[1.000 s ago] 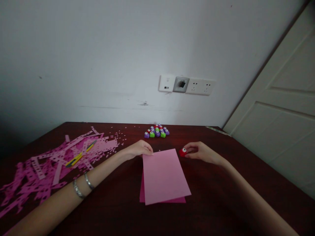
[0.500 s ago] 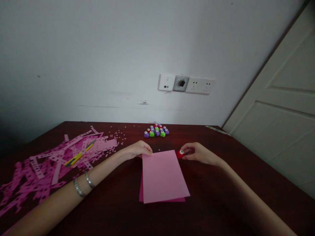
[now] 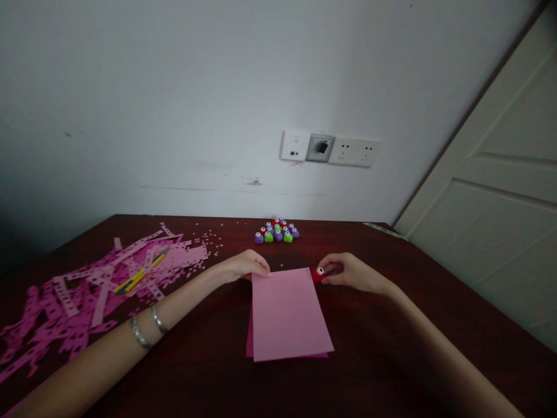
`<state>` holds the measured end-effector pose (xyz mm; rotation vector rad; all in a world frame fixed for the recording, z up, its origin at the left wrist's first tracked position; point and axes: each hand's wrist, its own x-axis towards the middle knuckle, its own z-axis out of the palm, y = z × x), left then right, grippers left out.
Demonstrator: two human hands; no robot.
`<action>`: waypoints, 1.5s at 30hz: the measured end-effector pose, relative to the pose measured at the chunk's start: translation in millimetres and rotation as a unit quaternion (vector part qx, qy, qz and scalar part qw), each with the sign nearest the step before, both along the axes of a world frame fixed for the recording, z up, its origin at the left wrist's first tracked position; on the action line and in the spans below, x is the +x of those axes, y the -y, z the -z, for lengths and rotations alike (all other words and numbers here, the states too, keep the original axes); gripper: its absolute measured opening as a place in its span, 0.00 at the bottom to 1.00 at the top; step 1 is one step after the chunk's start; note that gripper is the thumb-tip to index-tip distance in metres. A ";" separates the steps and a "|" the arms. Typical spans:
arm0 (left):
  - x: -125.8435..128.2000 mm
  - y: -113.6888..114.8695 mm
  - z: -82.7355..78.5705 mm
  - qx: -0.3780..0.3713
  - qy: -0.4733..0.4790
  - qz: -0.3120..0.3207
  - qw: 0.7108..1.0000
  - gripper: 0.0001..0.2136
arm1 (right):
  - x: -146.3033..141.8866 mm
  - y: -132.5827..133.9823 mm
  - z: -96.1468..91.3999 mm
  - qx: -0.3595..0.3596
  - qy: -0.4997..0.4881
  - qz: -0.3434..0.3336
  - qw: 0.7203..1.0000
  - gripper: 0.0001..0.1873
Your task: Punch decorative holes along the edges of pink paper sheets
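Plainly, both forearms stretch forward over the dark wooden counter (image 3: 391, 348) and meet at the far edge of a pink sheet (image 3: 287, 313). The left hand (image 3: 243, 266) lies palm down at the sheet's far left corner. Its fingers are loosely curled with the tips on that corner, though whether they pinch the paper or only press it cannot be told. Two silver bracelets (image 3: 145, 328) sit on the left forearm. The right hand (image 3: 348, 271) comes in from the other side. Its fingers are closed around a small red punch (image 3: 318, 273), which sits at the sheet's far right corner, touching the paper's edge. The pink sheet lies flat in the middle of the counter, on top of a darker pink sheet (image 3: 249, 342) that shows only along the left and near edges. Beyond the hands, near the wall, stands a tight cluster of small punches (image 3: 277, 233) in purple, green and red, well apart from both hands. To the left spreads a heap of punched pink paper strips (image 3: 87, 290) and tiny scraps, with a yellow cutter (image 3: 139, 276) lying on it. A socket plate (image 3: 331, 150) is on the wall, and a pale door (image 3: 500, 203) is at the right. Nothing lies between the hands and the sheet.
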<state>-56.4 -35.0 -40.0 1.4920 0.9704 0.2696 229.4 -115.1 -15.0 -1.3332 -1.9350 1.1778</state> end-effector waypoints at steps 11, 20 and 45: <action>0.1 0.9 -1.7 -0.005 -0.004 -0.005 1.000 0.10 | 1.8 -1.0 2.5 0.006 0.014 0.006 1.000 0.13; 0.3 0.2 0.8 -0.002 -0.001 0.004 1.000 0.10 | -2.6 0.3 0.4 0.004 0.011 -0.004 1.000 0.14; -0.4 -3.0 7.9 -0.005 0.010 0.004 1.000 0.09 | -2.0 -0.6 4.0 0.015 0.024 -0.001 1.000 0.12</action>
